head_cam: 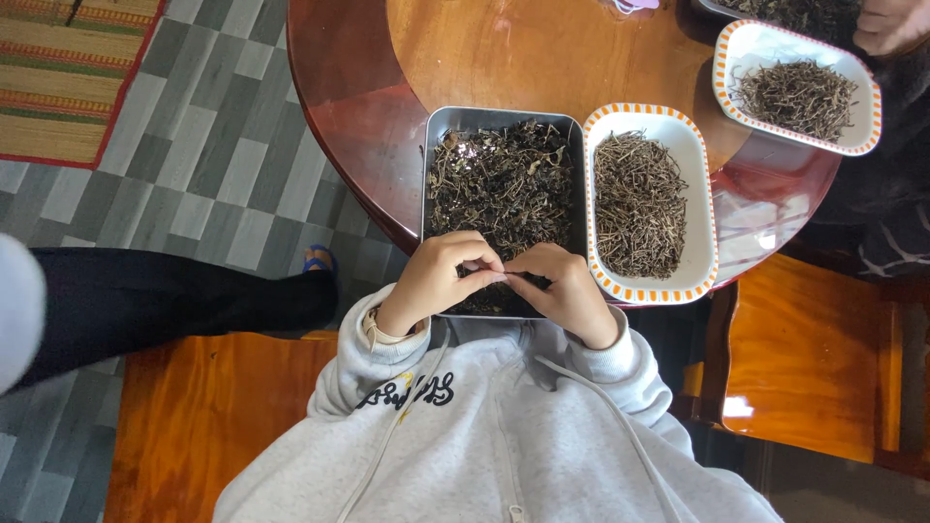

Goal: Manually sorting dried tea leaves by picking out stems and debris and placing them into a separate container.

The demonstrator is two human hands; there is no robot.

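Observation:
My left hand (441,279) and my right hand (565,289) meet fingertip to fingertip over the near end of a metal tray (434,126) heaped with dark dried leaves and stems (504,179). Both hands pinch a small piece of the dried plant between them; the piece is mostly hidden by the fingers. To the right of the tray lies a white rectangular dish with an orange dashed rim (699,208), full of bare brown stems (637,203).
A second orange-rimmed dish of stems (865,107) lies at the far right of the round wooden table (484,53), with another person's hand (891,24) beside it. Wooden chairs stand near me, and a dark-trousered leg (155,295) stretches across the tiled floor at left.

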